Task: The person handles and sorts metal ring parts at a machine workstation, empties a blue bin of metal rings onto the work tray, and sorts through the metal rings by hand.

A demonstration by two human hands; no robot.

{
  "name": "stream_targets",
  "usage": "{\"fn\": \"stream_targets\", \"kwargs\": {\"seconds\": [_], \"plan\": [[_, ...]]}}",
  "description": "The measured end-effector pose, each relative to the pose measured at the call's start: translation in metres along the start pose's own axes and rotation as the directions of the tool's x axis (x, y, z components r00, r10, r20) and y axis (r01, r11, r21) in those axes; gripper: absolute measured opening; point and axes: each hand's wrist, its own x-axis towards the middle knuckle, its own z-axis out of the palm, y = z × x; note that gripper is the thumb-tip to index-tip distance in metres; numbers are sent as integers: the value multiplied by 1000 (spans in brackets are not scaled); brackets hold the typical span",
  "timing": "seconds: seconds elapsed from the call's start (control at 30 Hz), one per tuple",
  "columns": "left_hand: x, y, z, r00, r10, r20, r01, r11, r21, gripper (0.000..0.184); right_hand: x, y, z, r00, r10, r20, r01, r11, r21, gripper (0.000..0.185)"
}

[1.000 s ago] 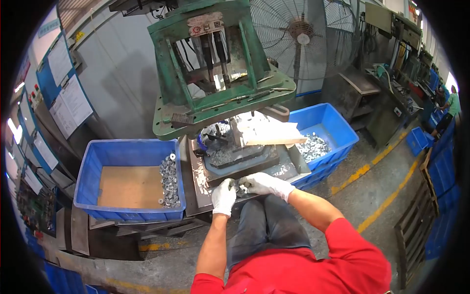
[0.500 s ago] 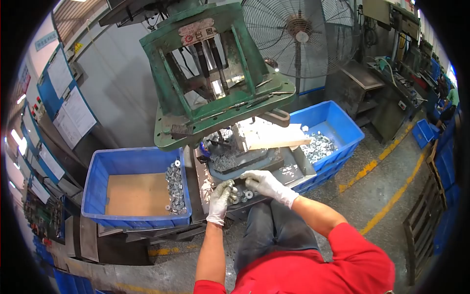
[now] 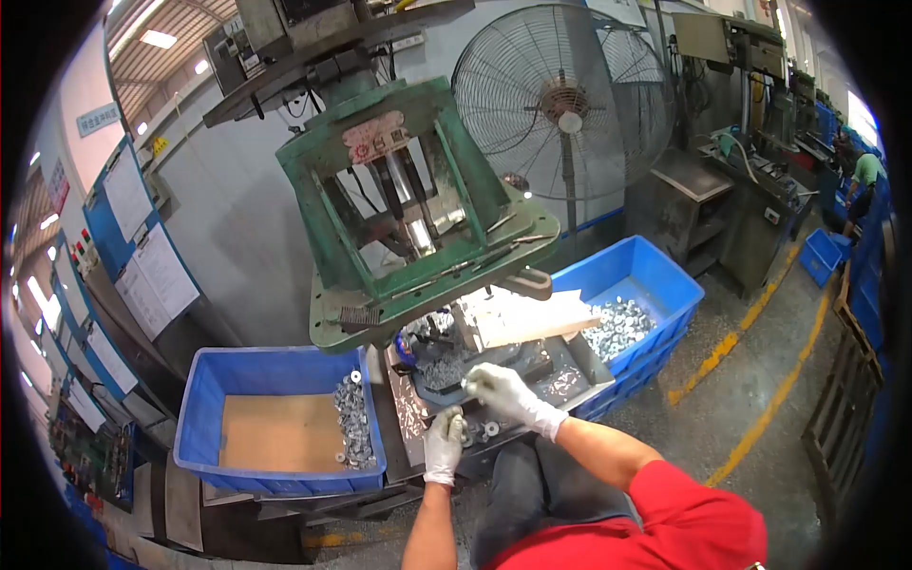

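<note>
My left hand (image 3: 445,445), in a white glove, is closed at the front edge of the machine bed, next to several small metal parts (image 3: 483,430). What its fingers hold is too small to make out. Higher and to the right, my right hand (image 3: 503,391), also gloved, has its fingers pinched near the metal die block (image 3: 446,375). Any piece between those fingertips is too small to name. The green press head (image 3: 427,285) stands above the die.
A blue bin (image 3: 280,483) at the left holds metal parts along its right side and a brown board. Another blue bin (image 3: 665,328) with metal parts stands at the right. A large fan (image 3: 562,104) is behind. A person (image 3: 866,173) in green stands far right.
The view has tilted upward. My hands, together at the front edge before, have moved apart; the right one has risen toward the die, while the left stays by the small parts.
</note>
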Motion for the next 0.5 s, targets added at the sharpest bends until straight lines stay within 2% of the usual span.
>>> {"fn": "stream_targets", "kwargs": {"seconds": [0.03,0.07,0.13,0.23,0.27,0.3,0.33,0.43,0.5], "plan": [[7,-27,0,976,190,-111,-150,944,295,18,10,-13,-14,994,73,-79,-72,997,8,21],[3,-19,3,958,244,-149,-183,924,335,16,19,-21,-26,976,150,-155,-148,989,24,23],[-6,11,1,990,128,-59,-69,804,591,26,41,-27,-37,934,143,-327,-162,986,-31,30],[-8,12,-6,993,32,113,-109,615,781,40,70,-8,-48,985,-3,-172,-29,983,-184,37],[-8,12,-9,989,-16,148,-102,651,753,40,76,-5,-47,992,-38,-117,9,970,-244,38],[-5,12,-11,981,-62,183,-92,685,723,40,81,-3,-46,993,22,-119,-36,992,-121,35],[-2,13,-13,970,-104,218,-78,718,692,40,88,-2,-47,994,31,-106,-48,986,-158,35],[9,2,-11,973,-90,213,-82,726,683,33,103,-7,-52,993,78,-87,-97,965,-246,35],[6,-5,-11,974,-77,215,-91,733,675,29,132,22,-51,986,120,-113,-163,816,-555,33]]}}
